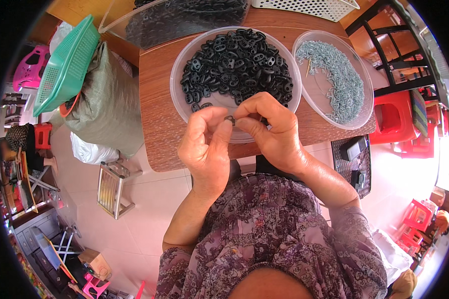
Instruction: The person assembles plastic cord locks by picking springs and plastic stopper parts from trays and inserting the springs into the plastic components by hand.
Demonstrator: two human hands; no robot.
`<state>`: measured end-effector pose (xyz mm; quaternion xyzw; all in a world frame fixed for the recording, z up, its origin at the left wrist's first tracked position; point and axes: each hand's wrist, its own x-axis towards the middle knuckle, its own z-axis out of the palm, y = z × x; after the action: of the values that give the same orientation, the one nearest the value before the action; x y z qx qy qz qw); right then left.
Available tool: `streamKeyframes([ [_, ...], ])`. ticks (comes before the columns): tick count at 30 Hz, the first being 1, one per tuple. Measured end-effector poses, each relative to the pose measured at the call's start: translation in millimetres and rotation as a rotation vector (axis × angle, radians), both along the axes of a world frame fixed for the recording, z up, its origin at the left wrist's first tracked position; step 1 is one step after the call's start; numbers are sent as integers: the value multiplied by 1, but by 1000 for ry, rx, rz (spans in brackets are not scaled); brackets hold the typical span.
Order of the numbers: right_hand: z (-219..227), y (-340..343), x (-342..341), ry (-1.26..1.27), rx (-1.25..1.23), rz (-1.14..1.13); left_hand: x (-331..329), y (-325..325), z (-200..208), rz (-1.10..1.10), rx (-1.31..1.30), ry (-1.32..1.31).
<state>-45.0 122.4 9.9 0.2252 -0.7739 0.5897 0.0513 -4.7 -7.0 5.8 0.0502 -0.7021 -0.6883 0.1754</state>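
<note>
My left hand (205, 149) and my right hand (273, 124) meet over the near rim of a round clear tub (176, 102). A small dark piece (230, 119) is pinched between the thumb and forefinger of both hands; the fingertips cover most of it. Its visible part looks like the small black plastic two-hole pieces (237, 65) heaped in the tub. Right of the tub, a shallow clear round tray (320, 94) holds many small silvery-blue screw-like pins (345, 82), with a thin yellowish stick lying at its left side.
The tubs stand on a brown wooden table (159, 132). Behind is a clear bin (184, 22) of black parts and a white perforated basket (309, 6). Left are a green basket (67, 67), a stuffed sack (107, 99) and a metal stool (115, 189). Red stools (391, 117) stand right.
</note>
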Motion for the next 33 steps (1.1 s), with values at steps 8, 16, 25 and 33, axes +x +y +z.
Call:
streamKeyframes([
  [8,6,3,1,-311,-166,31,-1,1,-1,5,-17,13],
  [16,6,6,-1,-399,-180,50,0,1,2,14,-85,34],
  [25,9,6,1,-411,-179,29,2,4,0,9,-100,57],
  [33,9,2,4,-363,-167,3,2,8,-2,17,30,71],
])
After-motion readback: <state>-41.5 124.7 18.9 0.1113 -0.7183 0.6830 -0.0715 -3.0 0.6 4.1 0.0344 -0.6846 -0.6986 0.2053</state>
